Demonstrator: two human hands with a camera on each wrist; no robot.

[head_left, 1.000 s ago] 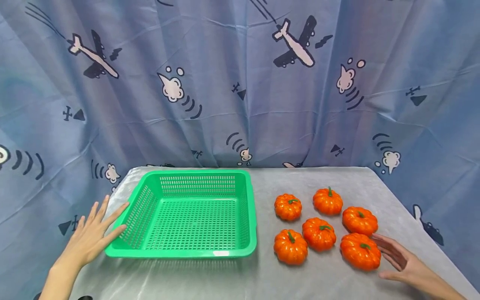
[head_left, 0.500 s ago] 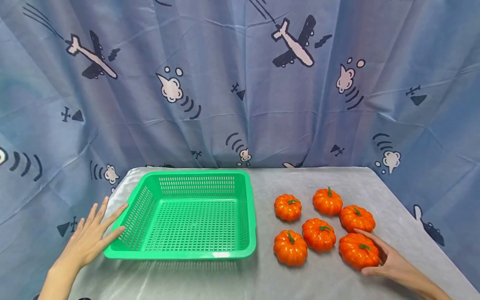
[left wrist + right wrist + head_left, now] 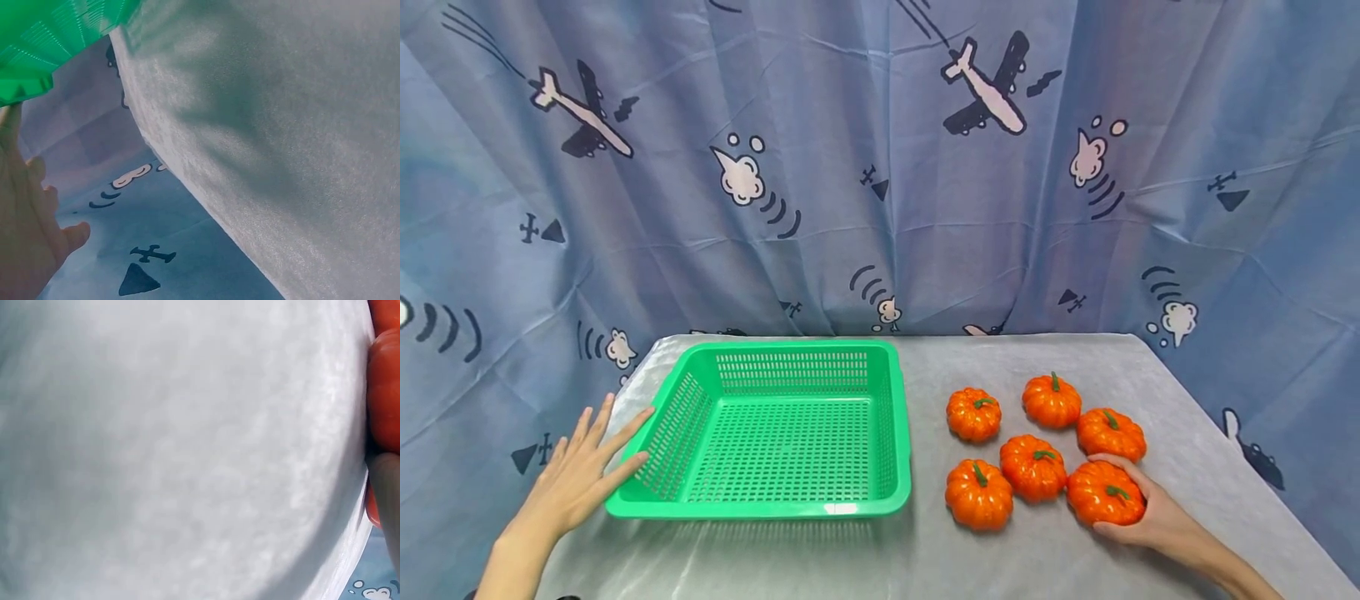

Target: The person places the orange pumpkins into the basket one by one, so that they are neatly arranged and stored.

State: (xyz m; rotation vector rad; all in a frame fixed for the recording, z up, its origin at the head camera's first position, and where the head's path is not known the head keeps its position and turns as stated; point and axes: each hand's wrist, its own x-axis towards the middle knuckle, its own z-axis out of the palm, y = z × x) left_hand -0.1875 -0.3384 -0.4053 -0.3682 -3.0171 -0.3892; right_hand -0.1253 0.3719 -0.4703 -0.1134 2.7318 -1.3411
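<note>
Pumpkin at front right: apparently resting on the tabletop, being held in the curled grip of the right hand. Seemingly grasping already, not yet lifting. Leaving five other pumpkins outside the basket; touching its rim with the spread left hand.

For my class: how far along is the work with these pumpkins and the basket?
Done: nothing visibly; no pumpkin is in the basket.
In hand: the right grip is curled round the near-right pumpkin; the left grip is at the basket's left rim.
Remaining: the other five pumpkins lie on the table, apparently yet to be handled.
</note>
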